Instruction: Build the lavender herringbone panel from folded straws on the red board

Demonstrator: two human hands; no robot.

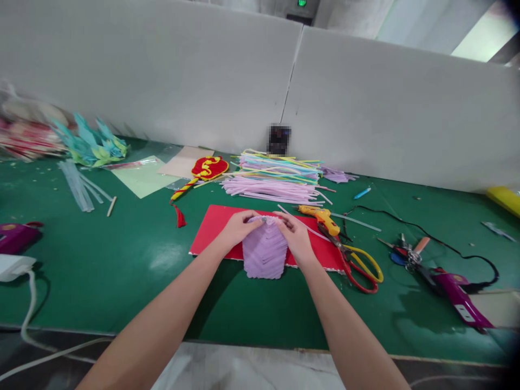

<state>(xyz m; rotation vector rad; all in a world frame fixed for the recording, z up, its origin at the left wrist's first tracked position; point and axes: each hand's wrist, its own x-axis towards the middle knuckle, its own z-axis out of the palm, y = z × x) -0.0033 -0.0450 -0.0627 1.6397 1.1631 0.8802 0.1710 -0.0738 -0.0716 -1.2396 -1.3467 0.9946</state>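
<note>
A lilac panel of pipe cleaners [265, 252], laid side by side in a V pattern, hangs over the near edge of a red board [215, 227]. Its far left corner is pinched by my left hand [240, 226]. At the far right corner, my right hand [294, 233] has its fingers closed on the same panel. One loose lilac pipe cleaner [311, 229] runs over the board just beyond my right hand. To the right lie a yellow glue gun [320, 216] and scissors [359, 265] with red and yellow handles.
Behind the board is a pile of pipe cleaners [272, 189]. A red and yellow fan-shaped ornament [209, 168] lies to its left, near glue sticks [79, 187]. Keys [412, 257] and a purple plug strip [461, 298] are on the right, with a black cord. A white partition [162, 70] stands behind.
</note>
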